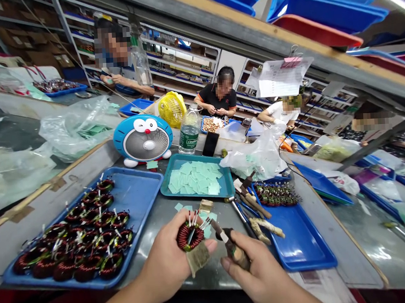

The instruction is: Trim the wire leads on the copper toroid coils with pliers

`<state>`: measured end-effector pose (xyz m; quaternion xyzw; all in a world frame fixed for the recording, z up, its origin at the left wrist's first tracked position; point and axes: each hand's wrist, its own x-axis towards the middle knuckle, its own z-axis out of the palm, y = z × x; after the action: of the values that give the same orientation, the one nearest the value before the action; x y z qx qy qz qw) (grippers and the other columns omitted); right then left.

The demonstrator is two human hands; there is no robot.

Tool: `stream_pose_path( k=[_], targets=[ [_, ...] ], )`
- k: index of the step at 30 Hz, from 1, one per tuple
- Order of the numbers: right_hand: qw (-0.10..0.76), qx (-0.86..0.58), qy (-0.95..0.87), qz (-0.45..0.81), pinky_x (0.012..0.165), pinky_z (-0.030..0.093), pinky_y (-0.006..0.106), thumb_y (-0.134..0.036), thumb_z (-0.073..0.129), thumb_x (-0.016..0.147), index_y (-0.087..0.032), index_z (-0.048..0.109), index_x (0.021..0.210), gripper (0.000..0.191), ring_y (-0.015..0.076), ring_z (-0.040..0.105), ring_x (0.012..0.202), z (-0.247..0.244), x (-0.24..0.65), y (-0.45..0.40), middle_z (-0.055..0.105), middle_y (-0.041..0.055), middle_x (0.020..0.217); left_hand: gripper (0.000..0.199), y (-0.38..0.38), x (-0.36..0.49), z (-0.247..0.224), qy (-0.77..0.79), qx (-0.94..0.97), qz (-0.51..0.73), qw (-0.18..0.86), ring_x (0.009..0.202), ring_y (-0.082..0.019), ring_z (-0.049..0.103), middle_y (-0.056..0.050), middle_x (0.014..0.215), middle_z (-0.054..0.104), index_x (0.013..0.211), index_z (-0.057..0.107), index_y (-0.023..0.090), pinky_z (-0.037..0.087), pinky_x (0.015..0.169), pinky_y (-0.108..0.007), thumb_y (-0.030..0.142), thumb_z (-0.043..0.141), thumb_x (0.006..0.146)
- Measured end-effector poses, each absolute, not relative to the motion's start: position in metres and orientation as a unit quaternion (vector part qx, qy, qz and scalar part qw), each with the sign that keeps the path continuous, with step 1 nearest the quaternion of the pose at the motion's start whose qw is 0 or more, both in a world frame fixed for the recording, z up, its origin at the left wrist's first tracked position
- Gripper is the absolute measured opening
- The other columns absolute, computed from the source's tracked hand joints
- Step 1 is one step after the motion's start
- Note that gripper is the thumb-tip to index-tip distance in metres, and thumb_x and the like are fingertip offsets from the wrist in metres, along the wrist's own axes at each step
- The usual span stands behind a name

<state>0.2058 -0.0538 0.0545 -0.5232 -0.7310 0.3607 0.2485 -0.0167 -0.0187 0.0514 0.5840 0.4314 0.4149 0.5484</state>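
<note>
A copper-wound toroid coil (187, 236) is grasped in the left hand (165, 257), a wrapped-handle knife (237, 253) clenched in the right hand (263, 268)

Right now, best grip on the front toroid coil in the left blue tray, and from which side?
Pinch the front toroid coil across its copper-wound rim, coming from the near side, over the blue tray's front edge. That side looks free of neighbouring coils, and the wire leads appear to rise farther back, so the grip probably avoids bending them.
</note>
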Motion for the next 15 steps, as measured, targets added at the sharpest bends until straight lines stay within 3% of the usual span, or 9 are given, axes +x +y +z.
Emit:
stream_pose_path(
  k=[6,15],
  targets=[
    [0.311,-0.483,-0.642,0.508,0.08,0.052,0.029,-0.031,0.061,0.092,-0.023,0.062,0.111,0.02,0.0209,0.064,0.091,0.031,0.202,-0.07,0.069,0.002,0.1,0.037,-0.02,-0.011,0.037,0.379,0.554,0.427,0.606,0.068,-0.013,0.044,0.006,0.076,0.052,0.097,0.057,0.021,0.039,0.063,-0.022,0.033,0.086,0.077],
    [0.256,-0.524,-0.763,0.277,0.073,0.044,0.03,-0.023,0.06,0.095,-0.024,0.055,0.098,0.006,0.0195,0.057,0.085,0.031,0.219,-0.066,0.058,0.0018,0.093,0.039,-0.011,-0.005,0.041,0.305,0.529,0.397,0.685,0.076,-0.014,0.046,0.003,0.084,0.054,0.096,0.059,0.018,0.04,0.07,-0.023,0.04,0.087,0.078]
  ],
)
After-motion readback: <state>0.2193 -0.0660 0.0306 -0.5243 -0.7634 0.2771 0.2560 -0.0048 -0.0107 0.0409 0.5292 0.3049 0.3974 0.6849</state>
